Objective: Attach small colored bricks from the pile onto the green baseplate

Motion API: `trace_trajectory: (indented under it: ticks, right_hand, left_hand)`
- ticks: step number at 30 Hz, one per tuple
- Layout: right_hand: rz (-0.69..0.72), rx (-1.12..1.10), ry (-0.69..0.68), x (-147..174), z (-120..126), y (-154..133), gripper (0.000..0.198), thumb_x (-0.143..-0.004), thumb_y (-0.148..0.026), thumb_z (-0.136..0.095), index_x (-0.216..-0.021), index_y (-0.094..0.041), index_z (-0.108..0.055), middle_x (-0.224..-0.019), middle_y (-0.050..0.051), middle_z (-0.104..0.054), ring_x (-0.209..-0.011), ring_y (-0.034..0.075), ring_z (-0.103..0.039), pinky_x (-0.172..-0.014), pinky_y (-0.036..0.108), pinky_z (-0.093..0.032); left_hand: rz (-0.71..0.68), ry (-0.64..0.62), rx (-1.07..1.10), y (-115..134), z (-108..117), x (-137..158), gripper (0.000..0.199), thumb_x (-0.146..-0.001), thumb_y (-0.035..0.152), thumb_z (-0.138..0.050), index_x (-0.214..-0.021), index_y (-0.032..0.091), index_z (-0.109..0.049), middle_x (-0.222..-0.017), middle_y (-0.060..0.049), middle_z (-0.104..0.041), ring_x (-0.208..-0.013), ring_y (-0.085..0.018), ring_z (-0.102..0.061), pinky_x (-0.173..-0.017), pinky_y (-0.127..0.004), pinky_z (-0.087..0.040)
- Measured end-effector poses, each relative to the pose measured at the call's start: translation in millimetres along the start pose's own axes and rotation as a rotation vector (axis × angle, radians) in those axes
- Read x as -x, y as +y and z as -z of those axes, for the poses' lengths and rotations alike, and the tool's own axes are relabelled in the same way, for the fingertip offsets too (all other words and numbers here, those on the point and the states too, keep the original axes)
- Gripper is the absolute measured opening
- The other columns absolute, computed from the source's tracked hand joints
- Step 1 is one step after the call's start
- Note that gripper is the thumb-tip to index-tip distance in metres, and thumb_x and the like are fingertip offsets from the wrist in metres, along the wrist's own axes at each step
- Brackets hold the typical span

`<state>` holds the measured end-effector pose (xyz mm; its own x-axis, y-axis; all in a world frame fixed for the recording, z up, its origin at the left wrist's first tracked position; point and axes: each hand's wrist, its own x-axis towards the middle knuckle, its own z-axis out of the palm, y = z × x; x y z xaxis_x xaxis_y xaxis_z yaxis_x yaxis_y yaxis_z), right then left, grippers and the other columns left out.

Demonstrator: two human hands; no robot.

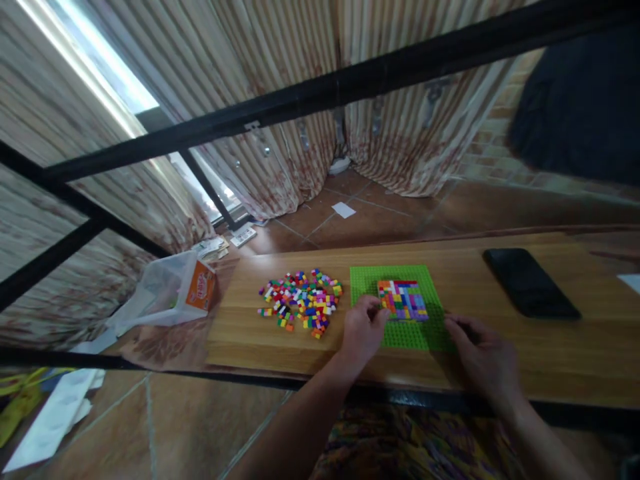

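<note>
A green studded baseplate (415, 337) lies on the wooden board, carrying a flat block of multicoloured toy bricks (403, 300). My left hand (365, 327) is over the plate's left side, thumb and fingers pinched together at the block's lower left corner. Whatever is between those fingertips is too small to make out. At the plate's right edge, my right hand (485, 353) has its fingers curled, with thumb and fingertips gripping that edge. Left of the plate spreads a loose pile of small coloured bricks (303, 300).
A black phone (531, 283) lies on the wooden board (590, 360) to the right. A clear plastic tub (167, 287) with an orange label stands past the board's left end. A dark metal bar (300, 100) crosses in front of the curtains (280, 60).
</note>
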<state>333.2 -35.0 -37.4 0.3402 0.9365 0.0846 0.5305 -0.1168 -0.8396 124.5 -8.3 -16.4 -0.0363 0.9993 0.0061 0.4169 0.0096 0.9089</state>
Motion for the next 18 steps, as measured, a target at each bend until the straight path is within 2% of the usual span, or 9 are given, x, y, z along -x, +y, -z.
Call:
trace_trajectory:
  ticks: [5, 8, 11, 15, 18]
  right_hand:
    - [-0.007, 0.025, -0.037, -10, -2, -11, 0.038, -0.079, -0.050, -0.056, -0.095, -0.019, -0.071, -0.088, 0.008, -0.074, -0.078, 0.024, -0.068, -0.067, 0.032, -0.052]
    - [0.038, 0.037, -0.048, -19, -10, -23, 0.044, -0.080, -0.052, -0.055, -0.103, -0.017, -0.069, -0.087, 0.009, -0.072, -0.074, 0.023, -0.067, -0.066, 0.033, -0.052]
    - [0.181, 0.063, -0.063, -31, -24, -30, 0.050, -0.082, -0.055, -0.052, -0.111, -0.016, -0.065, -0.099, 0.012, -0.068, -0.079, 0.023, -0.065, -0.071, 0.037, -0.052]
    - [0.423, 0.123, -0.081, -45, -45, -32, 0.052, -0.085, -0.056, -0.047, -0.117, -0.017, -0.062, -0.119, 0.014, -0.061, -0.111, 0.029, -0.056, -0.097, 0.047, -0.043]
    - [0.486, 0.105, -0.171, -50, -55, -29, 0.050, -0.087, -0.054, -0.045, -0.118, -0.018, -0.060, -0.119, 0.014, -0.060, -0.114, 0.028, -0.054, -0.102, 0.049, -0.038]
  left_hand:
    - [0.018, 0.005, 0.011, 0, -1, 2, 0.014, -0.082, 0.029, -0.058, -0.092, 0.019, -0.062, -0.074, 0.001, -0.068, -0.065, -0.013, -0.061, -0.058, -0.022, -0.043]
    - [-0.001, 0.012, 0.020, -2, -1, 3, 0.016, -0.082, 0.030, -0.058, -0.094, 0.019, -0.062, -0.074, 0.001, -0.067, -0.067, -0.013, -0.061, -0.059, -0.022, -0.044]
    - [-0.027, 0.009, 0.001, -6, -1, 4, 0.020, -0.083, 0.033, -0.057, -0.098, 0.019, -0.062, -0.073, 0.001, -0.066, -0.065, -0.013, -0.060, -0.059, -0.023, -0.043]
    - [-0.084, -0.001, -0.029, -10, 0, 7, 0.023, -0.087, 0.036, -0.051, -0.102, 0.020, -0.061, -0.074, 0.002, -0.064, -0.064, -0.013, -0.058, -0.059, -0.023, -0.043]
    - [-0.134, -0.016, -0.026, -10, 2, 10, 0.025, -0.089, 0.036, -0.048, -0.105, 0.021, -0.060, -0.074, 0.002, -0.063, -0.065, -0.012, -0.057, -0.060, -0.023, -0.043]
